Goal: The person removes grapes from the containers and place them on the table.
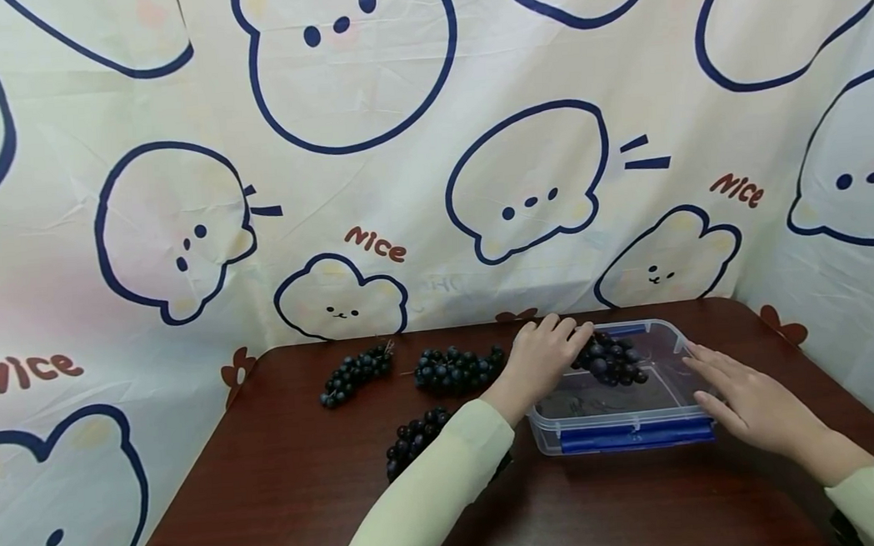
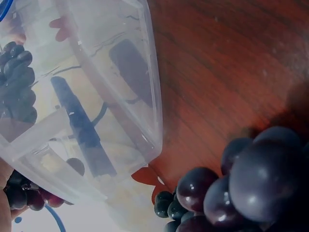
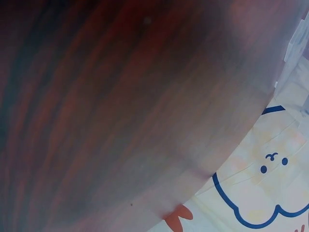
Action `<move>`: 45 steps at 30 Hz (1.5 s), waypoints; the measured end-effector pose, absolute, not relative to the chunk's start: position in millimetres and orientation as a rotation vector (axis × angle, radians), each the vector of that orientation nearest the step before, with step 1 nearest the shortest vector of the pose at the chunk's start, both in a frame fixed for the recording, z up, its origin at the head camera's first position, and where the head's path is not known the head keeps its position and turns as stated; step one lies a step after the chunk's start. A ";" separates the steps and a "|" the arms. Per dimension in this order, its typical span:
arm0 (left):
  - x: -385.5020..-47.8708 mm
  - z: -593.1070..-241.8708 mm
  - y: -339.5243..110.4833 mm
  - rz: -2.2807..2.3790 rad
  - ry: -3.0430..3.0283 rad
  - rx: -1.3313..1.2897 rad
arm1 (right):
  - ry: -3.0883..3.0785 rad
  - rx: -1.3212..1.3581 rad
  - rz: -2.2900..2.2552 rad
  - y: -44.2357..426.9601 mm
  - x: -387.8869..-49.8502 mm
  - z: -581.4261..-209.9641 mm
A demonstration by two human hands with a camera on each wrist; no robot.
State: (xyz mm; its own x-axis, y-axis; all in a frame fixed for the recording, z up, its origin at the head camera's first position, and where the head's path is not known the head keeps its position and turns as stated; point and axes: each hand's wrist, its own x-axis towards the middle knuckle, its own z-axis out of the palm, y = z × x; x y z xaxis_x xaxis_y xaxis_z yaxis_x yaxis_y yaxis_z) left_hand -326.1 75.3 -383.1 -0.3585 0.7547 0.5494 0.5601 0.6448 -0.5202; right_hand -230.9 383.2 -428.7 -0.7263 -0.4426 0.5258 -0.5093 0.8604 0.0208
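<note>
My left hand (image 1: 543,358) reaches over the left rim of a clear plastic container (image 1: 621,419) with blue clips. Its fingers hold a bunch of dark grapes (image 1: 613,361) by one end, and the bunch hangs inside the box. Through the clear wall, grapes (image 2: 17,82) show at the left of the left wrist view; other dark grapes (image 2: 29,195) show beside the edge of the hand. My right hand (image 1: 757,408) lies along the container's right side, fingers fairly straight, fingertips at the rim. The right wrist view does not show that hand.
Left of the container, two more bunches, a slim one (image 1: 356,376) and a fuller one (image 1: 458,370), lie on the brown table (image 1: 284,483). A third bunch (image 1: 416,441) lies nearer, partly behind my left sleeve. A patterned cloth (image 1: 416,182) hangs behind the table.
</note>
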 end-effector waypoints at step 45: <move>-332.7 -360.6 38.8 0.118 -1.877 -0.934 | -2.545 0.650 0.186 380.7 -229.2 -427.4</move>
